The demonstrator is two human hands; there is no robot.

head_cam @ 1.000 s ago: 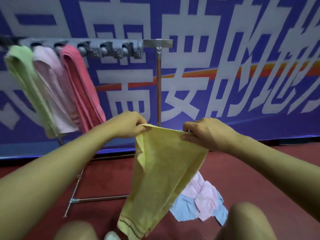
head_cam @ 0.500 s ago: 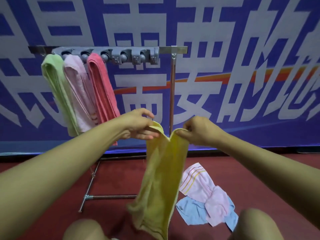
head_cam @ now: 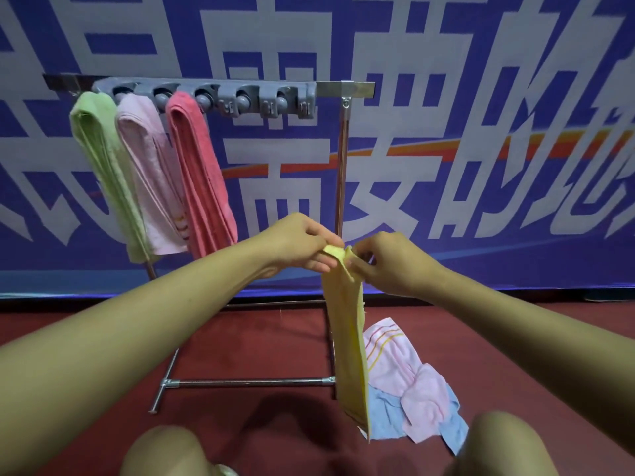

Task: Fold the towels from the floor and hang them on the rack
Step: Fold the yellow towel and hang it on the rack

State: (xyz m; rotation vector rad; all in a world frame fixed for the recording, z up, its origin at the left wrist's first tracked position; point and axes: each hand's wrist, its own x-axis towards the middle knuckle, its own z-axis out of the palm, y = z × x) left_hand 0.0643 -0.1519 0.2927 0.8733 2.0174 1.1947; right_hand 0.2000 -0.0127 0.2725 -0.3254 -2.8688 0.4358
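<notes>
A yellow towel [head_cam: 348, 338] hangs folded lengthwise in front of me. My left hand [head_cam: 299, 242] and my right hand [head_cam: 388, 261] pinch its top corners, brought together at the middle. Behind them stands a metal rack [head_cam: 345, 159] with a grey clip bar [head_cam: 247, 99]. Three folded towels hang at its left end: a green towel [head_cam: 103, 166], a pale pink towel [head_cam: 151, 180] and a red towel [head_cam: 199, 173]. On the red floor to the right lie a striped pink towel [head_cam: 398, 365] and a blue towel [head_cam: 386, 417], partly under it.
A blue banner with large white characters [head_cam: 481, 132] covers the wall behind the rack. The rack's base bar [head_cam: 247, 383] lies across the floor ahead. My knees [head_cam: 161, 451] show at the bottom edge.
My hands moved together, bringing the towel's top corners to meet, so the yellow towel went from spread wide to a narrow folded strip. The view has tilted down a little.
</notes>
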